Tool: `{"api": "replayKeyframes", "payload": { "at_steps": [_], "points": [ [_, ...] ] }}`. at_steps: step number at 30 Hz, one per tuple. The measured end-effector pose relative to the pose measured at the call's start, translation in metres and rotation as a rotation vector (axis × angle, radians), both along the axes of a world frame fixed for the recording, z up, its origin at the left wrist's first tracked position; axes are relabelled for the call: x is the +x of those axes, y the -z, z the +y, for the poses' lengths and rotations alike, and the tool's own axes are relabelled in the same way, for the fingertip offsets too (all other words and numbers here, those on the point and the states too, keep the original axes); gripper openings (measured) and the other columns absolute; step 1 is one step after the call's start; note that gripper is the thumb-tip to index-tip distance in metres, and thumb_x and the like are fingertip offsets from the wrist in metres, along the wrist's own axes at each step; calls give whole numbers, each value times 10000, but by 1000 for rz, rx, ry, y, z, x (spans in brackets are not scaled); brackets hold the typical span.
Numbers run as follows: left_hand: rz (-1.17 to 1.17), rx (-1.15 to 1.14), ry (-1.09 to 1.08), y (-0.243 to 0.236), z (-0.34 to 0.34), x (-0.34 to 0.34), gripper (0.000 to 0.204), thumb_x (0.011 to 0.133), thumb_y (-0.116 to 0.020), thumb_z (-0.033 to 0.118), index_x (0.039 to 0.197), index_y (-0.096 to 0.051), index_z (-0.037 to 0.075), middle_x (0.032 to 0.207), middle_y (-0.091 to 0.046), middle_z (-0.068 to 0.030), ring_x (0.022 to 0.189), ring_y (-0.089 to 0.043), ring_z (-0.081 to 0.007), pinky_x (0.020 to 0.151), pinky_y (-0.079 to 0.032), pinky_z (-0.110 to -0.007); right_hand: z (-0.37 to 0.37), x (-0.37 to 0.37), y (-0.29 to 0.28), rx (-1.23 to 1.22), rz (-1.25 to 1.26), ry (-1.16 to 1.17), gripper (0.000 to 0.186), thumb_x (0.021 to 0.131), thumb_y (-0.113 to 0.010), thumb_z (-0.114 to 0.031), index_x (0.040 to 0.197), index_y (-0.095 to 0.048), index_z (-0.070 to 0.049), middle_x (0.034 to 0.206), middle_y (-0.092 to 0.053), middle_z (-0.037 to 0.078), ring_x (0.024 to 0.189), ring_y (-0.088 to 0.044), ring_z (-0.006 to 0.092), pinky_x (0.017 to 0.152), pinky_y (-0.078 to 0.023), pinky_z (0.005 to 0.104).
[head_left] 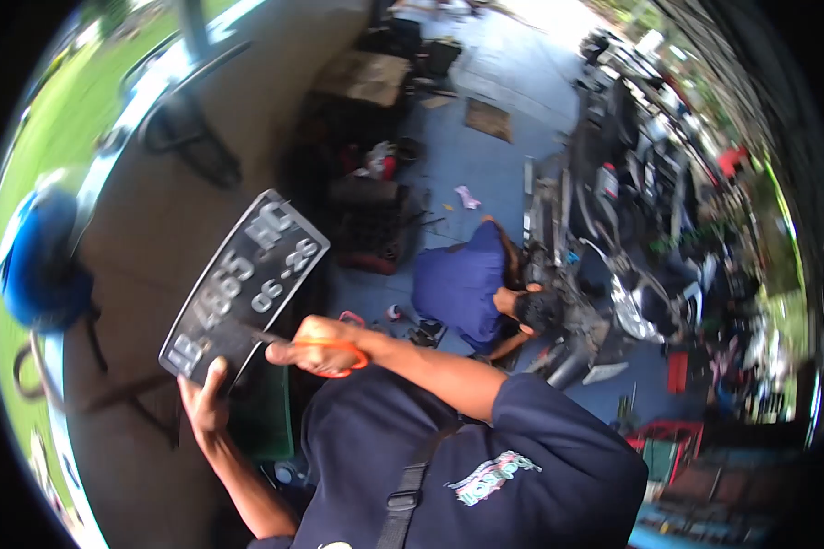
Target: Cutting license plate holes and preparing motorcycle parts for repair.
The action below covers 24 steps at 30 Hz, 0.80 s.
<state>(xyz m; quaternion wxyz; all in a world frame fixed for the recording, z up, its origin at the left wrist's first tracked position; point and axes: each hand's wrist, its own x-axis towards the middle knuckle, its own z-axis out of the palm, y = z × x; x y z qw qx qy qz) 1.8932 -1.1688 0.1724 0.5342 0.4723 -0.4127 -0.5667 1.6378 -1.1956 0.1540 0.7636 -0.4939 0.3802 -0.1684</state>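
Here, a black number plate (238, 284) with a pale border and raised characters is held up on a slant, its upper end leaned to the right; it is taken as the landmark. The plate's lower end is gripped by the left hand (204, 403): thumb pressed across the face, the other fingers mostly hidden, so how far they are bent cannot be told.

Just right of the plate's lower part, an orange-handled tool (361, 355), scissors-like, is grasped by the right hand (313, 348), with the fingers curled closed about the handles. The tool's dark end is pointed at the plate and blurred; whether the plate is touched cannot be told.

Below and right of the plate, a dark shirt (558, 430) is seen, crossed by a black strap (402, 500) with a buckle. To the plate's left, a blue rounded object (41, 261) is noted, with green grass (96, 123) beyond.

Well to the right of the plate, a co-worker in a blue top (458, 284) is seen crouched, head bent, close by a dark motorcycle (645, 306). Above and right of the plate, a brown flat piece (488, 120) is laid on the blue floor (504, 169). Far right and lower than the plate, a red crate (664, 448) is noted.
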Motion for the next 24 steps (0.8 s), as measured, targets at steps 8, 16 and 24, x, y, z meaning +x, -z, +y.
{"api": "replayKeyframes", "payload": {
  "at_steps": [8,16,24],
  "points": [
    [-123,-158,71,2,7,-25,588,982,-661,333,1353,-540,-107,1270,-612,-203,1183,-572,-265,1024,-459,-428,25,18,22,-591,65,245,838,850,-627,-768,460,-486,-40,432,-491,62,381,-545,192,405,-440,345],
    [-220,-240,-196,-21,9,-59,660,957,-701,289,1440,-461,-92,1464,-496,-253,1311,-490,-311,1098,-395,-459,69,-26,33,-647,451,335,824,826,-604,-803,571,-597,-20,503,-559,136,459,-574,305,481,-432,455],
    [-416,-50,-319,33,19,-85,314,959,-707,204,1071,-712,-89,1027,-692,-102,854,-633,-193,813,-537,-374,87,-46,-13,-578,505,576,624,735,-799,-661,692,-731,-42,592,-646,158,577,-698,232,575,-516,411]
  ]
}}
